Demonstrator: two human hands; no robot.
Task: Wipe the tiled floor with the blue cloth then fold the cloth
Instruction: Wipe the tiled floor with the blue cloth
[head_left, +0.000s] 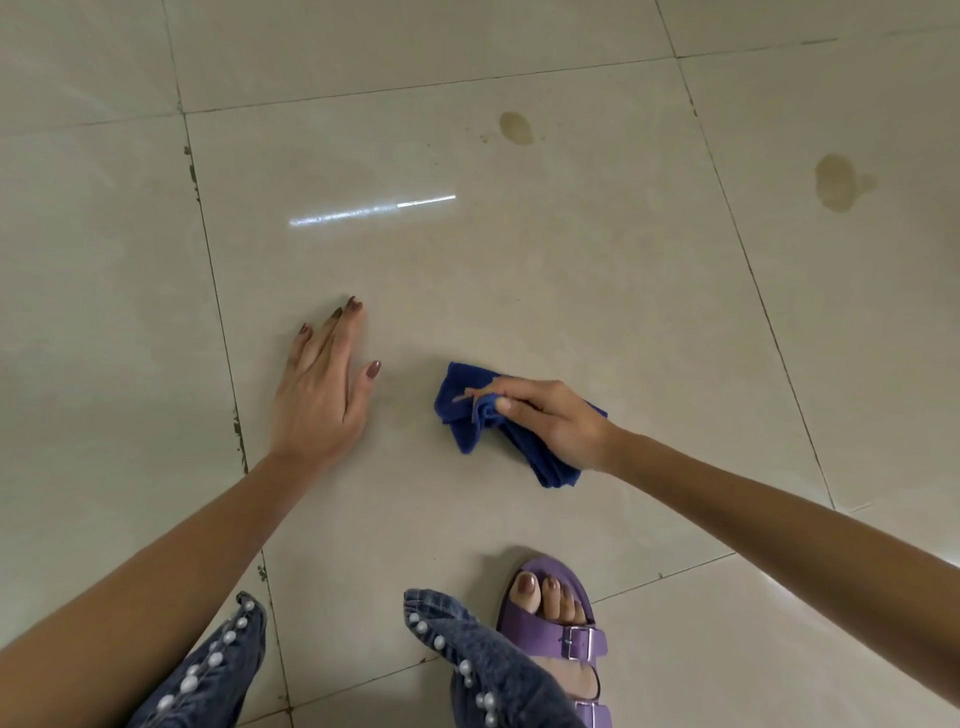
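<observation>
head view, right hand (550, 421) gripping bunched blue cloth (470, 415) lying diagonally, left hand (324, 384) flat, open

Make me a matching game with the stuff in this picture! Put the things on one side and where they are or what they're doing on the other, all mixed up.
Things:
1. blue cloth
2. left hand
3. sandal
4. brown stains

Where or what:
A. purple, on a foot at the bottom of the view
B. bunched up and gripped by the right hand
C. far off on the tiled floor, beyond the hands
D. fingers stretched out, lying flat on the tile, holding nothing

Right pairs: 1-B, 2-D, 3-A, 4-C
</observation>
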